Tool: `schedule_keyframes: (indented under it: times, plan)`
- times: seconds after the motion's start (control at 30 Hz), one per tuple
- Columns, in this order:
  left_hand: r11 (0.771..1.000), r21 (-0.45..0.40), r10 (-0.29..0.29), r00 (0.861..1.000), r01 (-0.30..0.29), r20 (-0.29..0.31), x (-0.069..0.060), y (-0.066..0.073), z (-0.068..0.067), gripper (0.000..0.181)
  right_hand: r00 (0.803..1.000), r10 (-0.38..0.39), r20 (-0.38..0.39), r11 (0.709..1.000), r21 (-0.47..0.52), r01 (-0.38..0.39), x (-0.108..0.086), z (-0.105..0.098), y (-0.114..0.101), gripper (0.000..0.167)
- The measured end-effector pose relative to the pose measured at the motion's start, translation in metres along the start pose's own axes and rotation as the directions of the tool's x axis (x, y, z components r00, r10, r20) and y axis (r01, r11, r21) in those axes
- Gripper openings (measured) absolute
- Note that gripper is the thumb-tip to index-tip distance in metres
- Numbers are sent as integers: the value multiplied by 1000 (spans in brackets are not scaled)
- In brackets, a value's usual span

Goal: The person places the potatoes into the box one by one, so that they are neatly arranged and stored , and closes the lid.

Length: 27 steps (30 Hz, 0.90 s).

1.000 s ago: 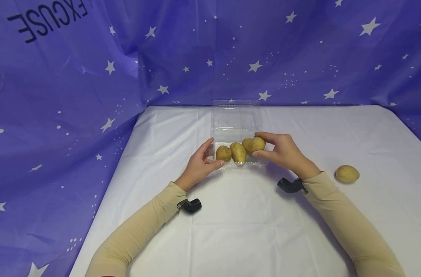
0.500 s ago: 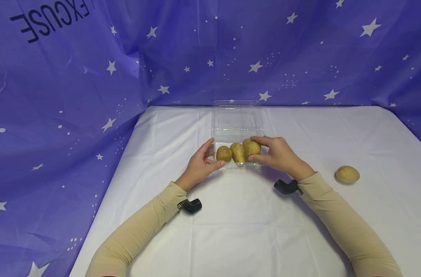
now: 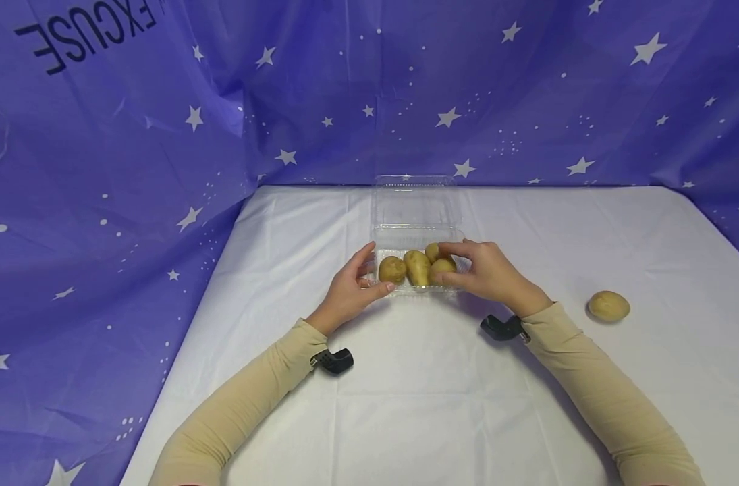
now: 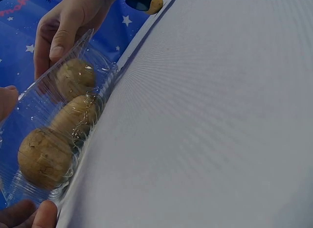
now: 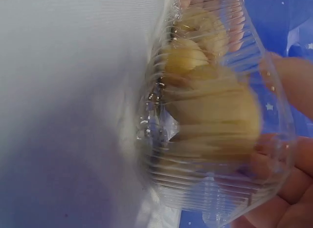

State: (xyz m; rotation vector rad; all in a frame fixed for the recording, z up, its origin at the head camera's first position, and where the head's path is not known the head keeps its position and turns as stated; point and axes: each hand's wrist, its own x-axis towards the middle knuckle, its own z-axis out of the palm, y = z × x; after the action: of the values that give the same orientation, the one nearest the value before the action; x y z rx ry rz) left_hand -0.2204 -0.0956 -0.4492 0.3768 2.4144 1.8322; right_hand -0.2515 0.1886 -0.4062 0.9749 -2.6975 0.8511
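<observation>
A clear plastic clamshell container (image 3: 414, 236) stands on the table with its lid raised at the back. My left hand (image 3: 349, 291) holds its left end, the thumb at the front rim and the fingers along the side. Inside sit a round potato (image 3: 392, 270) on the left, a longer potato (image 3: 417, 268) in the middle and another potato (image 3: 432, 251) at the back right. My right hand (image 3: 487, 270) grips a further potato (image 3: 443, 271) at the front right, inside the container. In the right wrist view that potato (image 5: 220, 115) is blurred behind the clear wall.
One loose potato (image 3: 609, 306) lies on the white tablecloth (image 3: 405, 405) to the right, beside the right forearm. A purple star-printed curtain (image 3: 320, 81) hangs behind and to the left of the table. Each wrist carries a black camera (image 3: 335, 362).
My right hand has moved a little left and lowered its potato into the front right of the container, so the back potato shows above it. My left hand has stayed in place.
</observation>
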Motion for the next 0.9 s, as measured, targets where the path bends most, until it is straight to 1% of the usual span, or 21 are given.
schedule_keyframes:
  times: [0.33, 0.6, 0.73, 0.9]
  plan:
    - [1000, -4, 0, 1000, 0, -4, 1, 0, 1, 90, 1000, -5, 0, 1000, 4, 5, -1, 0, 0, 54]
    - [1000, 1, -2, 1000, 2, -3, 2, 0, 2, 90, 1000, -16, -24, 1000, -8, 16, -2, -2, 1, 52]
    - [1000, 2, -2, 1000, 2, -4, 1, 0, 1, 90, 998, 16, -55, 999, -29, -17, -5, -11, 0, 49]
    - [1000, 5, -1, 1000, 1, -7, 0, 0, 0, 89, 990, 57, -129, 996, -66, -66, -19, -35, 5, 45]
